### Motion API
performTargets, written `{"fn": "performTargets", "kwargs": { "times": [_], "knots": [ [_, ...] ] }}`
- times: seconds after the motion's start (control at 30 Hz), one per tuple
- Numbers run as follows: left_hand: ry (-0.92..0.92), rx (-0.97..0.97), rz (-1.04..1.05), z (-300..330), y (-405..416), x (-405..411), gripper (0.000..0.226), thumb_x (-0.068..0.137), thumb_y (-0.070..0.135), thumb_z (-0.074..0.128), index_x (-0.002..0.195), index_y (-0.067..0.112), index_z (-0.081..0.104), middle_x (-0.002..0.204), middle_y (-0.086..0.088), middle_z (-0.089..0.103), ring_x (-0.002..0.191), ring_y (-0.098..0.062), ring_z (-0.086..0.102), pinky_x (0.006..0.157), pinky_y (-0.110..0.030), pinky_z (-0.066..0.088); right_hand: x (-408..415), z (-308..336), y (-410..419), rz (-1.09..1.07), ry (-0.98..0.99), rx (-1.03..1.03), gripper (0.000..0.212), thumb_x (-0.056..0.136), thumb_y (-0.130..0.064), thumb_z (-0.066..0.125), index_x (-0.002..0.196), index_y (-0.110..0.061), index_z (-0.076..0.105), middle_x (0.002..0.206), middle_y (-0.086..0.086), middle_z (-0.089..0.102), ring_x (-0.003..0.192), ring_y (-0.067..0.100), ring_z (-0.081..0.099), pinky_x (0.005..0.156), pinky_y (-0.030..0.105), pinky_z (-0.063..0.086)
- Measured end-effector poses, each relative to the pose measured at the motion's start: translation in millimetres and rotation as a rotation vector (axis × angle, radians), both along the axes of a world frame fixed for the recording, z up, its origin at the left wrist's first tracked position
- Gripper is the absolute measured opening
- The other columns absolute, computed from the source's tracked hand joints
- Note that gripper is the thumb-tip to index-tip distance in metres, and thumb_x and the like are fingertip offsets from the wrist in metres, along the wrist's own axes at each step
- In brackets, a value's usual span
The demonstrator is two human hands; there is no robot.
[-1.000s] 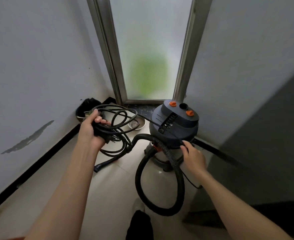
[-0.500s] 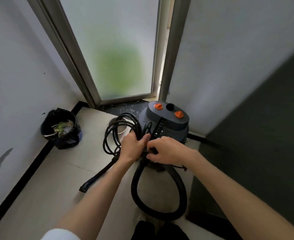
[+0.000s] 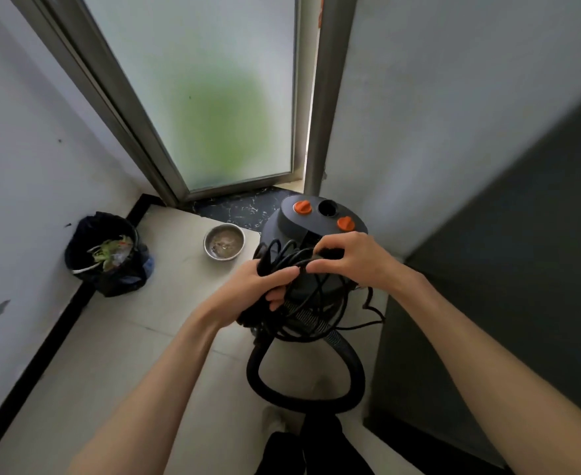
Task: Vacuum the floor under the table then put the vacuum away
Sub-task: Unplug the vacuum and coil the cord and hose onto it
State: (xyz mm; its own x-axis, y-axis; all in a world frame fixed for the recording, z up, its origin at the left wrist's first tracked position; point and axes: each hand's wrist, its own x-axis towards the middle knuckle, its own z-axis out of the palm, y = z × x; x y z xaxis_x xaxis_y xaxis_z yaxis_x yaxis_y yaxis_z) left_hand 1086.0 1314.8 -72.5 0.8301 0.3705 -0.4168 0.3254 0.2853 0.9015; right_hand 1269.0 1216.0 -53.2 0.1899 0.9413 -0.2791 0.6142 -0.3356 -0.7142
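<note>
Vacuum stands on the floor in the corner by the door, directly ahead of both hands. Its coiled cord hangs against the vacuum's near side, loops running top to bottom. Left hand grips the bundle; right hand pinches strands at the top, nearer the lid.

Both bare hands meet in front of us, each closed on the coiled black power cord.

Our left hand reaches in from lower left, forearm bare, fingers curled round the bundled loops with the fingertips showing on the right of the bundle. Our right hand comes from lower right, wrist bent, back of the hand up, thumb and curled fingers pinching the strands at the top of the coil. The two hands sit just beside one another, fingertips nearly touching.
</note>
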Motion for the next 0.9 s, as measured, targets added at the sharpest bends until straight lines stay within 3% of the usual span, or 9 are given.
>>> {"fn": "performTargets", "kwargs": {
  "times": [0.13,0.27,0.47,0.6,0.73,0.83,0.9],
  "knots": [
    [-0.039,-0.057,0.177,3.0,16.2,1.1,0.041,0.088,0.02,0.058,0.053,0.017,0.038,0.041,0.003,0.028,0.038,-0.014,0.031,0.064,-0.032,0.037,40.2,-25.5,-5.6,-0.138,0.095,0.011,0.013,0.082,-0.047,0.065,0.08,-0.034,0.065,0.068,-0.008,0.065,0.074,0.01,0.063,0.078,0.038,0.051],
    [-0.136,-0.103,0.316,4.2,33.5,3.9,0.042,0.085,0.027,0.05,0.044,0.024,0.043,0.038,0.007,0.026,0.038,-0.012,0.029,0.062,-0.025,0.044,70.3,-70.5,-9.9,-0.267,0.229,-0.04,0.012,0.084,-0.037,0.066,0.085,-0.026,0.07,0.083,-0.008,0.069,0.088,0.011,0.064,0.084,0.035,0.049],
    [-0.247,-0.325,0.533,-30.5,53.8,24.7,0.04,0.088,0.027,0.04,0.048,0.025,0.044,0.033,0.013,0.027,0.032,-0.003,0.028,0.055,-0.018,0.047,78.6,-151.2,-4.8,-0.371,0.271,-0.158,0.014,0.088,-0.038,0.063,0.092,-0.025,0.066,0.089,-0.005,0.066,0.093,0.015,0.061,0.08,0.03,0.046],
    [-0.306,-0.466,0.747,-55.6,76.0,24.0,0.042,0.088,0.031,0.043,0.047,0.026,0.042,0.03,0.01,0.028,0.031,-0.005,0.03,0.053,-0.014,0.043,99.7,-194.2,-12.8,-0.492,0.228,-0.271,0.023,0.09,-0.049,0.054,0.094,-0.029,0.066,0.097,0.0,0.069,0.097,0.018,0.061,0.088,0.039,0.046],
    [-0.31,-0.556,0.995,-77.1,96.1,23.1,0.037,0.083,0.03,0.054,0.049,0.024,0.042,0.035,0.008,0.03,0.035,-0.006,0.031,0.057,-0.013,0.038,97.9,-220.1,-25.1,-0.668,0.357,-0.257,0.032,0.088,-0.032,0.064,0.116,-0.016,0.065,0.108,0.004,0.066,0.109,0.021,0.059,0.097,0.035,0.044],
    [-0.254,-0.562,1.156,-98.5,101.5,35.7,0.037,0.088,0.028,0.055,0.054,0.021,0.041,0.038,0.01,0.036,0.037,-0.003,0.036,0.052,-0.014,0.041,74.3,-226.2,-23.8,-0.861,0.404,-0.122,0.032,0.091,-0.023,0.062,0.12,-0.011,0.062,0.096,0.006,0.069,0.104,0.021,0.063,0.092,0.029,0.043],
    [-0.182,-0.488,1.197,-113.4,97.8,46.0,0.038,0.094,0.031,0.054,0.06,0.02,0.04,0.041,0.01,0.039,0.039,-0.005,0.04,0.048,-0.015,0.042,61.5,-221.2,-19.8,-0.915,0.311,-0.091,0.03,0.095,-0.029,0.054,0.119,-0.013,0.063,0.079,0.004,0.07,0.093,0.018,0.064,0.086,0.029,0.043]
  ]
}}
